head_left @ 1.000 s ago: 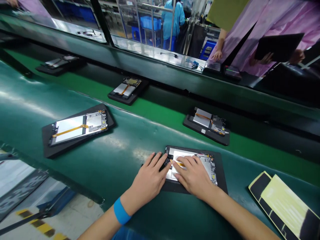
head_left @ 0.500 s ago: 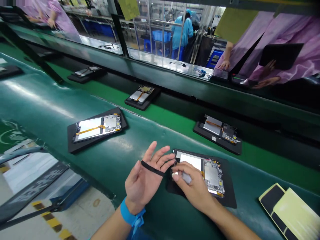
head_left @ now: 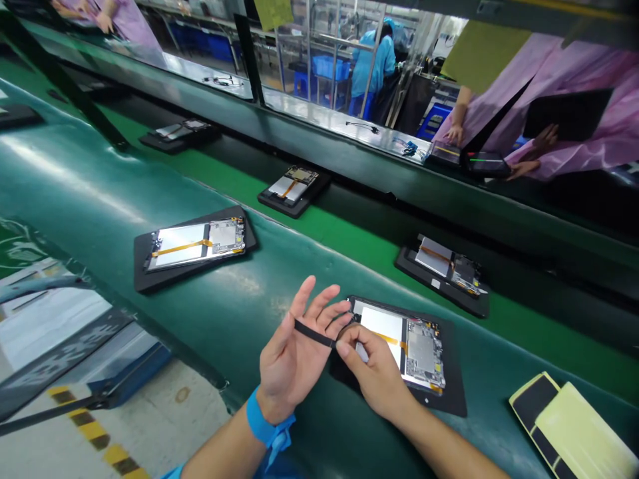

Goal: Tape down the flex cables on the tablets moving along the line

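Black strip [head_left: 313,333] stretches just left of the open tablet [head_left: 402,342]; my left hand [head_left: 294,356] lies open beneath, right hand [head_left: 372,366] pinching its end. I judge steady tension keeps it flat.

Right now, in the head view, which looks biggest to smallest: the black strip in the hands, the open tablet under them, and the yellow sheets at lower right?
1. Tablet and yellow sheets: alike, sheets cut off by the frame, so unranked.
2. Black strip: smallest.
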A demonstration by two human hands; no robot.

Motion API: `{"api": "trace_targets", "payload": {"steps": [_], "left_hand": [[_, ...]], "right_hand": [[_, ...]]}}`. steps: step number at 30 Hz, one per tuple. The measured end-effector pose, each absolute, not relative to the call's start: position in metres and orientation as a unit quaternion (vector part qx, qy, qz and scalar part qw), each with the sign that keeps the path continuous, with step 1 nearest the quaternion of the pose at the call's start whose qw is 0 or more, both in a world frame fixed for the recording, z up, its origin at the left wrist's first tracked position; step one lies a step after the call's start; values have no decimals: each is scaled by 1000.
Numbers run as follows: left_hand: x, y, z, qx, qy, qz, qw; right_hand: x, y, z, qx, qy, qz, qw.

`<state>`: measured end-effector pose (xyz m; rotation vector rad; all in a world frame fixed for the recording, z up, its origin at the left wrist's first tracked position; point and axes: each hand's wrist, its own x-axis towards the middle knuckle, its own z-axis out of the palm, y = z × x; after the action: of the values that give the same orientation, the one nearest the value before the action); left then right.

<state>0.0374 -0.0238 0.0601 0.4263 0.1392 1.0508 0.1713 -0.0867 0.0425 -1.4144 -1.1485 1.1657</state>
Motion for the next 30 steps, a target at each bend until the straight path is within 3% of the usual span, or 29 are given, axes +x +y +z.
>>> {"api": "trace_targets", "payload": {"steps": [5,9,13,17,22,30], "left_hand": [[32,-19,61,230,81,520,818],[16,-10,52,390,149,490,765],[-2,-10,33,676,281,374,569],[-8,-18,15,857,277,281,331],[-1,-24,9,936,230,199,175],[15,-20,7,960,202,158,115]], "right_hand": [[195,-85,44,-608,-533,418,415],[235,-73,60,-575,-679,377,257],[261,-51,78,-534,-788,296,82],[255,-31,83,-468,-845,255,-38],[242,-14,84,-425,-870,224,-113],[241,-4,85,-411,-871,218,-157]]}}
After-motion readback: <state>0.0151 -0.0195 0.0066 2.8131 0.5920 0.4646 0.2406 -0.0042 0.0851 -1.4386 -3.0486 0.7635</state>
